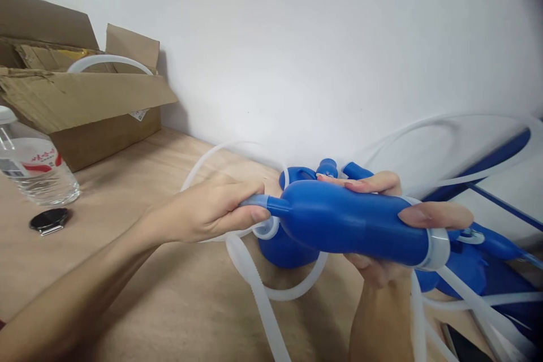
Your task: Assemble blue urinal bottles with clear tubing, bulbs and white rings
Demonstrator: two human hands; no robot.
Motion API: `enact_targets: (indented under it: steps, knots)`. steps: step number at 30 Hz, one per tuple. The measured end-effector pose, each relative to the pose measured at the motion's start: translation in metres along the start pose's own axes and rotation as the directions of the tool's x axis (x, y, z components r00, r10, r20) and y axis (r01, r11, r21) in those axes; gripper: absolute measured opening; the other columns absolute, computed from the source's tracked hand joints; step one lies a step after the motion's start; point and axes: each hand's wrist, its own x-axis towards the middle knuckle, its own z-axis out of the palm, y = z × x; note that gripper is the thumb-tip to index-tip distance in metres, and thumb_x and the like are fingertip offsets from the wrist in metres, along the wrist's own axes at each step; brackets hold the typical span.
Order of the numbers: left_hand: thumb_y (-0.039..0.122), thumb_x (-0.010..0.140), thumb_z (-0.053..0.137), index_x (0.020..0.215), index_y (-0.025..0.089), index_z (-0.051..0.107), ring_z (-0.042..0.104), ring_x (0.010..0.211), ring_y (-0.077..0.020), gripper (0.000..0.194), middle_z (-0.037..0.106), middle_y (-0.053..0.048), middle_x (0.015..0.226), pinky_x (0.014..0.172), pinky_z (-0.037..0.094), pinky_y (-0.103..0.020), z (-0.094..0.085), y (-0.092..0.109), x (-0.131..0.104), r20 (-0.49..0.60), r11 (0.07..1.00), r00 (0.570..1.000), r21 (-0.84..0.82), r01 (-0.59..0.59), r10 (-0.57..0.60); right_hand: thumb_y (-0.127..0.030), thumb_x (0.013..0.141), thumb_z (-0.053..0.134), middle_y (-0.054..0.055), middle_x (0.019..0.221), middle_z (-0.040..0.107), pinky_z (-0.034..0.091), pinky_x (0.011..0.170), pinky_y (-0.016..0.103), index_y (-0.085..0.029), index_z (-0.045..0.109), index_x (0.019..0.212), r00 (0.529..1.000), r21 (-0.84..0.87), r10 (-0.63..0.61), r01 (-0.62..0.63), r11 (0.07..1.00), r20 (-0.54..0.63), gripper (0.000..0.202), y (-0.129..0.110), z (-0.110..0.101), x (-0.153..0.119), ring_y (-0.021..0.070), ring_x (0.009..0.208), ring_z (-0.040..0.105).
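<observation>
Tube pinched in left fingers, nearly closed — right fingers spread wide around blue bulb, gripping it.

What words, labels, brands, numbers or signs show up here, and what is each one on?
Nothing reads for certain.
Clear plastic water bottle: red lettering and small dark print, too blurred to quote.
White sticker on the brown cardboard box: marks too small to read.
Blue bottle-shaped rubbery part: no lettering on the visible side.
</observation>
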Motion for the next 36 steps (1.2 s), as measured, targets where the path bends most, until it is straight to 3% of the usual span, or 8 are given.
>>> enact_targets:
  steps: [4,8,14,16,22,25,29,36]
  knots:
    - [0.054,0.106,0.037,0.075,0.022,0.052,0.046,0.056,-0.0146,0.047,0.048,0.002,0.060,0.055,0.042,-0.027,0.005,0.001,0.001,0.034,0.980,0.999,-0.194,0.046,-0.040,-0.039,0.074,0.083,-0.002,0.103,0.059,0.069,0.074,0.057,-0.044,0.052,0.105,0.968,0.132,-0.252,0.247,0.960,0.018,0.044,0.001,0.010,0.004,0.0314,0.091,0.076]
    - [0.065,0.103,0.037,0.063,0.021,0.044,0.040,0.049,-0.0116,0.059,0.044,0.002,0.053,0.045,0.036,-0.026,0.010,0.001,0.002,0.145,0.897,0.976,-0.390,0.208,-0.163,-0.027,0.068,0.088,-0.001,0.111,0.062,0.066,0.085,0.062,-0.045,0.058,0.104,0.978,0.093,-0.173,0.163,0.982,0.116,0.050,-0.006,0.004,0.002,0.0355,0.100,0.074]
    - [0.079,0.092,0.045,0.064,0.023,0.035,0.031,0.038,-0.0075,0.064,0.037,0.005,0.054,0.031,0.021,-0.023,0.020,-0.009,0.004,0.421,0.627,0.872,-0.616,0.478,-0.251,-0.041,0.055,0.097,-0.001,0.102,0.066,0.064,0.088,0.064,-0.038,0.056,0.085,0.990,-0.006,-0.027,0.028,1.000,0.137,0.051,-0.011,-0.003,-0.001,0.0360,0.099,0.073]
    - [0.080,0.091,0.046,0.065,0.023,0.036,0.029,0.038,-0.0070,0.063,0.036,0.005,0.056,0.030,0.018,-0.022,0.023,-0.015,0.007,0.440,0.596,0.853,-0.617,0.514,-0.280,-0.036,0.051,0.099,-0.002,0.101,0.068,0.065,0.088,0.064,-0.036,0.054,0.082,0.990,-0.006,-0.029,0.031,1.000,0.138,0.055,-0.012,0.001,0.003,0.0341,0.097,0.073]
    - [0.072,0.100,0.033,0.076,0.022,0.043,0.027,0.046,-0.0081,0.057,0.034,0.005,0.063,0.037,0.023,-0.021,0.018,-0.032,0.015,0.069,0.743,0.925,-0.576,0.342,-0.373,-0.016,0.060,0.091,0.002,0.112,0.071,0.058,0.096,0.066,-0.032,0.057,0.097,0.986,0.030,-0.098,0.095,0.995,0.133,0.053,-0.007,0.014,0.017,0.0326,0.110,0.070]
    - [0.064,0.104,0.035,0.084,0.019,0.054,0.041,0.055,-0.0098,0.052,0.045,0.002,0.070,0.046,0.036,-0.022,0.011,-0.036,0.012,0.020,0.853,0.957,-0.450,0.266,-0.288,-0.018,0.066,0.087,0.003,0.117,0.070,0.058,0.094,0.060,-0.032,0.056,0.105,0.988,0.019,-0.107,0.106,0.994,0.108,0.051,0.003,0.009,0.019,0.0311,0.110,0.070]
    - [0.053,0.106,0.040,0.097,0.019,0.064,0.055,0.066,-0.0129,0.043,0.062,0.000,0.077,0.058,0.044,-0.024,0.007,-0.036,0.009,-0.042,0.979,0.983,-0.103,0.174,-0.179,-0.026,0.066,0.087,0.006,0.119,0.069,0.055,0.093,0.054,-0.030,0.056,0.106,0.996,-0.067,-0.044,0.049,0.997,0.072,0.050,0.011,-0.002,0.018,0.0314,0.110,0.068]
    - [0.038,0.108,0.040,0.104,0.019,0.067,0.064,0.081,-0.0177,0.034,0.071,-0.004,0.090,0.076,0.047,-0.029,0.012,-0.034,0.009,-0.138,0.979,0.990,0.202,0.040,-0.012,-0.045,0.082,0.077,0.002,0.103,0.070,0.056,0.090,0.047,-0.031,0.060,0.105,0.988,-0.019,0.113,-0.116,0.993,-0.102,0.032,0.016,0.012,0.013,0.0282,0.100,0.069]
